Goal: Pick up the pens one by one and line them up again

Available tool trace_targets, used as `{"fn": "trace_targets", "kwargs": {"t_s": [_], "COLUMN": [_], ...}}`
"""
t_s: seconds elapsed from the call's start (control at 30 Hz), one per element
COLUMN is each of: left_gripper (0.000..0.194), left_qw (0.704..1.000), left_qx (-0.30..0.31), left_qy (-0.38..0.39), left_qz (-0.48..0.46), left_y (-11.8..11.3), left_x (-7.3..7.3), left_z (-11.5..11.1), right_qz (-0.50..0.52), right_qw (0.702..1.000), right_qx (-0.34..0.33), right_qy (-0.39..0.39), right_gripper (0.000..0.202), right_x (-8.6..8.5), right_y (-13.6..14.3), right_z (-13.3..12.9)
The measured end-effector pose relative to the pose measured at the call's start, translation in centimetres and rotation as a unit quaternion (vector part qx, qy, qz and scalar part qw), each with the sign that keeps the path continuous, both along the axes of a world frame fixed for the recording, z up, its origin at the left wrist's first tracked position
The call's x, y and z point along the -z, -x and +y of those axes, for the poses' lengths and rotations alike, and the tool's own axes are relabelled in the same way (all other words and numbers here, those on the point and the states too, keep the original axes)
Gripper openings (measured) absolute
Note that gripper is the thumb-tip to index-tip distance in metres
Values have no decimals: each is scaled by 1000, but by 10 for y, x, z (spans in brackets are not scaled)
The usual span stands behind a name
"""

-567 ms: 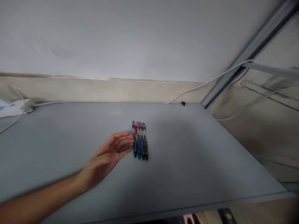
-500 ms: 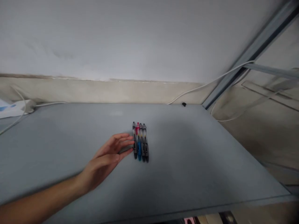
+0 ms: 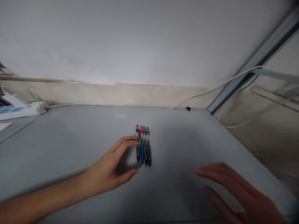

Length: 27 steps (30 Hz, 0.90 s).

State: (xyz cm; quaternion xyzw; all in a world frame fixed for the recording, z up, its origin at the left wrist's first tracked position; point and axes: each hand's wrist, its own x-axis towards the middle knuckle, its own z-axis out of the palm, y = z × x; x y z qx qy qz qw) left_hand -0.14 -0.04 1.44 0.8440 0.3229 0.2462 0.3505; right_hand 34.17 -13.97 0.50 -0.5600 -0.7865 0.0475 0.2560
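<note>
Several pens lie side by side near the middle of the grey table (image 3: 93,124). One pen (image 3: 142,152) has a blue grip and a red top; the others, such as the rightmost pen (image 3: 149,152), are grey and clear. My left hand (image 3: 112,166) is just left of the row, thumb and fingers apart, fingertips at the leftmost pen (image 3: 138,152); whether they touch it is unclear. Over the right front of the table, my right hand (image 3: 238,193) is spread, holding nothing and a little blurred.
A white power strip (image 3: 21,110) with cables sits at the far left. A small black object (image 3: 188,109) lies by the back wall. Along the right side runs a metal frame (image 3: 233,81) with a white cable (image 3: 205,92).
My right hand has come into view from the lower right. My left thumb has moved away from the fingers, nearer the front. The whole view has shifted slightly.
</note>
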Motion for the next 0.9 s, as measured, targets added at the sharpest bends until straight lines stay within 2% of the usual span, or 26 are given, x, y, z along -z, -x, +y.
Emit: {"fn": "trace_targets", "kwargs": {"t_s": [0.07,0.13,0.23,0.33,0.43,0.67,0.8,0.9], "left_gripper": [69,69,65,58,53,43,45,39], "left_qw": [997,994,993,993,992,992,989,984], "left_qx": [13,18,25,41,55,79,101,124], "left_qy": [-43,-65,-84,-92,-95,-97,-105,-124], "left_qz": [60,83,77,67,56,21,20,27], "left_y": [-3,-8,-15,-22,-30,-53,-53,-47], "left_x": [2,6,11,12,12,15,12,7], "left_z": [2,5,12,20,25,35,41,46], "right_qz": [-25,-24,-20,0,25,71,87,97], "right_qw": [993,984,977,970,968,972,975,976], "right_qx": [-96,-155,-189,-215,-222,-198,-186,-180], "right_qy": [59,81,96,109,112,101,85,74], "right_gripper": [45,50,63,69,62,43,42,40], "right_x": [-25,-36,-31,-16,-8,-5,1,5], "right_y": [20,43,68,77,75,59,57,55], "right_z": [36,65,97,118,128,128,128,130]}}
